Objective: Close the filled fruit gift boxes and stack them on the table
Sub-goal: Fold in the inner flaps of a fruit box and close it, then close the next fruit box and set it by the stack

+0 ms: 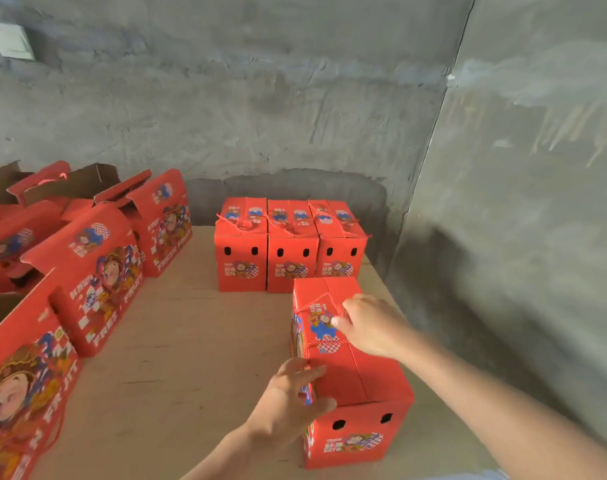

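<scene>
**Gift box (357, 375) closed near worktop's (191, 341) right edge**

Open-flapped boxes (87, 271) line the left edge, and three closed boxes (291, 251) stand in a row at the far edge. The left hand (291, 396), fingers spread and nearly straight, presses the gift box's near left corner. The right hand (368, 323) lies on its lid at the cord handle (312, 303); whether it pinches the cord cannot be told.

Three boxes (291, 265) stand side by side at the back of the table (191, 341), near the wall (260, 98). A fourth box (357, 375) sits just before the right two, and open boxes (98, 271) line the table's left side.
</scene>
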Available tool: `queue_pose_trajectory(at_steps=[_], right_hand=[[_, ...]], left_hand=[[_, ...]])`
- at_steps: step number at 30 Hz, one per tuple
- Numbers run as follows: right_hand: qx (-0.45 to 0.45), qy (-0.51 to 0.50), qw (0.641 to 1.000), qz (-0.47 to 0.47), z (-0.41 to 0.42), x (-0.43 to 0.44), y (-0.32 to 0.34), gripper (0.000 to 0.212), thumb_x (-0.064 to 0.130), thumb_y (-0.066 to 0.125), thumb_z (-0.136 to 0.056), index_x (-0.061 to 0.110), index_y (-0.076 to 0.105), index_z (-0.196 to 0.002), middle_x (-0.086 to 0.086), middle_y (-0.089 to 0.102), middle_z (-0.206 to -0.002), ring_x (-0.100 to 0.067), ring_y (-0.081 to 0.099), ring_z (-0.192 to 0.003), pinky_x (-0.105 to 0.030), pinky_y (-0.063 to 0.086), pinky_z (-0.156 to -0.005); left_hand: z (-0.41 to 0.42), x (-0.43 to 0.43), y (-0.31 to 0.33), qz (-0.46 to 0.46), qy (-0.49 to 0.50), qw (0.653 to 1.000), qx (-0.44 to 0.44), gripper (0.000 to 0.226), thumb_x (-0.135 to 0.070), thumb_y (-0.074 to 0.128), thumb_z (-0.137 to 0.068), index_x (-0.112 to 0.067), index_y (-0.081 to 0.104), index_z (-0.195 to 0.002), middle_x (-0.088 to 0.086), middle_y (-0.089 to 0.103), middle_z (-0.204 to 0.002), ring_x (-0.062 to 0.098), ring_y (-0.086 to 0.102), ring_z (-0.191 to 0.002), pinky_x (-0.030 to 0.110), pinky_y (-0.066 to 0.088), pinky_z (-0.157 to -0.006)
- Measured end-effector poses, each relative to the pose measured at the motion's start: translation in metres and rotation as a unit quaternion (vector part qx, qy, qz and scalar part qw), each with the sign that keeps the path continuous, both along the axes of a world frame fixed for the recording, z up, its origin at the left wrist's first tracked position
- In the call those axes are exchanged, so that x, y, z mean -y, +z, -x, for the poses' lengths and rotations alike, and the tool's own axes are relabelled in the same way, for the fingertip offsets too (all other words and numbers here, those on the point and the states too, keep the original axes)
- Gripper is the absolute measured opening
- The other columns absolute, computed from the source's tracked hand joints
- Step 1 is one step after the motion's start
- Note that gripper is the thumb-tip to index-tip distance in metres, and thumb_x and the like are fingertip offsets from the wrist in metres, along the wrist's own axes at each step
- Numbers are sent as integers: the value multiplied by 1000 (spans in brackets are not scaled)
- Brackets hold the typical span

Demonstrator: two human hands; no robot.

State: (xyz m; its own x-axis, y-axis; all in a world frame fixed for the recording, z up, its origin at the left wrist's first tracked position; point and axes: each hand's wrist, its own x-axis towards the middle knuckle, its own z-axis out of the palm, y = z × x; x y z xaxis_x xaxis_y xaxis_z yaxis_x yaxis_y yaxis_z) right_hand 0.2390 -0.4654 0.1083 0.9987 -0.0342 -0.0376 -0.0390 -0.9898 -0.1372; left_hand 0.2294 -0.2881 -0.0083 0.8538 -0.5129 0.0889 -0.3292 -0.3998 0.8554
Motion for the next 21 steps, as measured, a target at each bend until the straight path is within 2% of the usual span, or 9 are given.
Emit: queue_pose_trajectory(at_steps=[1,2,4,5,9,11,13,17,21], right_hand=[[-88,27,996,16,12,1,-19,55,54,38,-94,6,50,-117,-14,43,-138,-31,40,-130,-40,36,-99],[-150,52,987,13,24,2,-38,72,60,35,-92,7,30,-141,-13,20,-154,-28,17,-144,-43,21,-112],[-126,101,987,19,41,8,-66,76,57,30,-95,17,-1,-152,-5,-16,-158,-19,-22,-142,-39,-8,-115],[-78,112,991,14,43,14,-74,71,53,29,-98,20,-4,-152,-2,-20,-157,-16,-27,-140,-35,-13,-115],[53,129,990,7,36,26,-91,57,42,31,-100,17,20,-150,-2,6,-159,-20,-2,-147,-32,-3,-118],[111,126,986,-10,28,29,-87,49,34,44,-96,8,48,-137,-11,39,-148,-32,33,-138,-43,24,-115],[203,90,975,14,16,34,-86,37,25,58,-87,3,66,-115,-17,60,-125,-37,59,-114,-51,49,-93],[150,-41,984,91,0,26,-86,49,29,68,-79,17,61,-126,-21,49,-137,-46,49,-122,-59,43,-95],[99,-52,985,130,-4,22,-108,71,36,91,-39,25,73,-107,-18,69,-109,-43,67,-94,-55,55,-69]], left_hand=[[0,-1,-2,-4,-12,1000,-9,61,-37,74,-73,-27,55,-130,-13,38,-130,2,48,-118,19,44,-97],[-1,-1,-4,-8,-22,1000,-9,67,-39,73,-70,-25,54,-132,-8,36,-136,8,48,-122,26,45,-100],[-4,0,-6,-17,-26,1000,-2,73,-40,71,-66,-19,52,-133,3,35,-143,14,49,-124,30,43,-103],[-6,3,-7,-24,-29,999,-1,74,-40,71,-66,-18,51,-134,6,34,-145,15,48,-125,30,42,-103],[-17,13,-5,-55,-44,997,-11,81,-49,64,-65,-19,46,-139,11,28,-152,13,33,-138,34,37,-109],[-30,20,-1,-65,-51,997,-8,77,-46,64,-69,-18,46,-139,11,31,-151,15,32,-139,34,38,-107],[-50,34,7,-94,-68,993,27,66,-34,67,-79,-17,45,-139,9,34,-150,18,34,-138,30,36,-107],[-68,79,21,-110,49,986,113,40,-9,54,-88,-15,52,-128,2,29,-149,25,51,-120,28,39,-95],[-58,89,0,-103,49,977,181,48,6,44,-87,-7,51,-133,7,43,-141,20,40,-133,16,30,-103]])
